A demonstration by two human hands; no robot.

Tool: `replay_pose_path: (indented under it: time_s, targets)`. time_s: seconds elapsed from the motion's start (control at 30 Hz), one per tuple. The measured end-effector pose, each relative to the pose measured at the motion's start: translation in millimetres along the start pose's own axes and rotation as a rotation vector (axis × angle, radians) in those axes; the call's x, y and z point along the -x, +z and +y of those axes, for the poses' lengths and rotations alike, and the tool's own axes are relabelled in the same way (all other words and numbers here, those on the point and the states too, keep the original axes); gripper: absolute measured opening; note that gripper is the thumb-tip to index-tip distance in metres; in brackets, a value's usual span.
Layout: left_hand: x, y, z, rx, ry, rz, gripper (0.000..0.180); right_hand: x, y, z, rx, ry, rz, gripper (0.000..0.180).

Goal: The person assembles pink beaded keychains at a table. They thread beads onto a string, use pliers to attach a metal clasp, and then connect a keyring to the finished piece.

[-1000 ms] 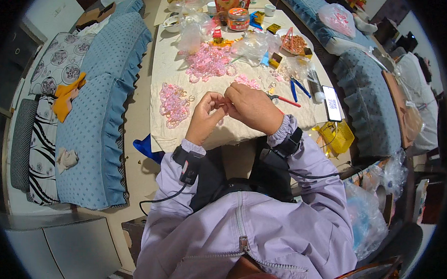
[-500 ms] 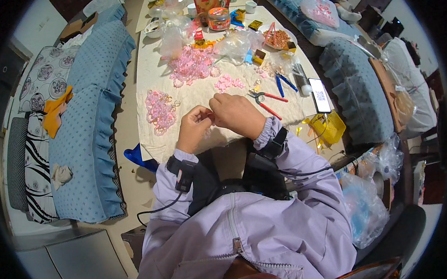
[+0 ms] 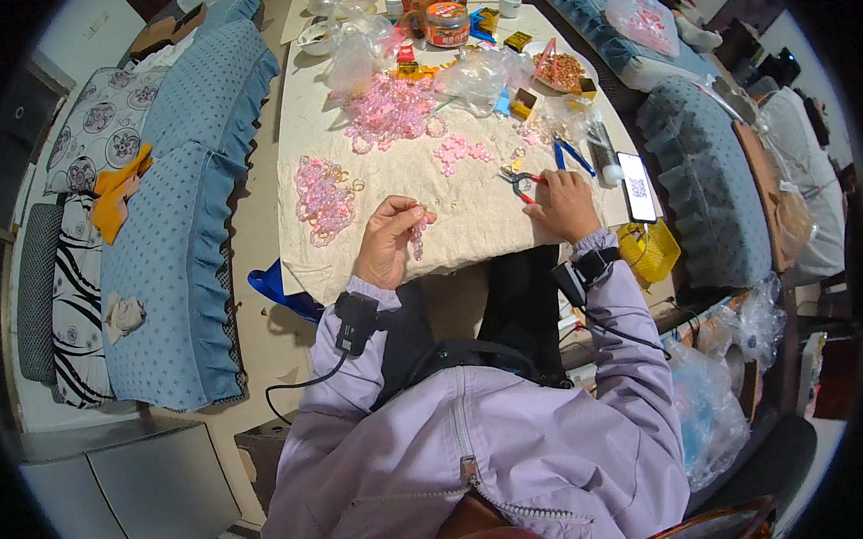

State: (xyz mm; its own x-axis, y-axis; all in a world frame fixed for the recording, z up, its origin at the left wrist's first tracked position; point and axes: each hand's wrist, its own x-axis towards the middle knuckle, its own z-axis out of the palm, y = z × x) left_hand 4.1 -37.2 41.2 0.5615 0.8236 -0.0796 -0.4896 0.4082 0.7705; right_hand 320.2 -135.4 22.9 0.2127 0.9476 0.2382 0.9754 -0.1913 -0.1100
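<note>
My left hand (image 3: 385,244) is closed over the table's near edge, pinching a short strand of pink beads (image 3: 417,240) that hangs down from the fingertips. To the right, my right hand (image 3: 568,206) lies over the red handles of a pair of pliers (image 3: 516,178), fingers curled on them; their jaws point left on the cloth. Just beyond that hand are blue-handled pliers (image 3: 572,156). Left of my left hand sits a pile of pink beaded loops (image 3: 323,199). Farther away lie a larger heap of pink bead strings (image 3: 386,109) and a small cluster of loose pink beads (image 3: 461,154).
A lit phone (image 3: 637,188) lies at the table's right edge, beside a dark tube (image 3: 602,149). Clear plastic bags (image 3: 482,78), an orange-lidded jar (image 3: 447,26) and a plate of brown nuts or beans (image 3: 560,70) stand farther back. A yellow basket (image 3: 651,252) is below the right edge.
My hands were together at the near edge; now they are apart. The right hand has moved right onto the red-handled pliers, while the left keeps the bead strand. The view has shifted slightly.
</note>
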Motion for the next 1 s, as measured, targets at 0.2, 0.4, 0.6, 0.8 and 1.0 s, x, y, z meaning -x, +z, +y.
replay_pose_path:
  time_s: [0.2,0.4,0.6,0.8,1.0]
  targets:
    - [4,3,-7,0.073,0.001,0.004,0.010,-11,5,12,-0.057,-0.074,-0.012,0.047]
    - [0,-7,-10,0.034,0.010,0.036,0.014,-6,-20,-12,-0.550,-0.070,-0.001,0.047]
    - [1,0,-6,0.081,0.011,0.086,0.010,5,-57,-81,-0.477,-0.504,0.135,0.067]
    - [3,-3,-1,0.010,0.048,0.098,0.009,2,-72,-101,-0.529,-0.523,0.070,0.062]
    - [4,-2,-2,0.005,0.064,0.067,0.012,4,-73,-101,-0.462,-0.541,0.114,0.063]
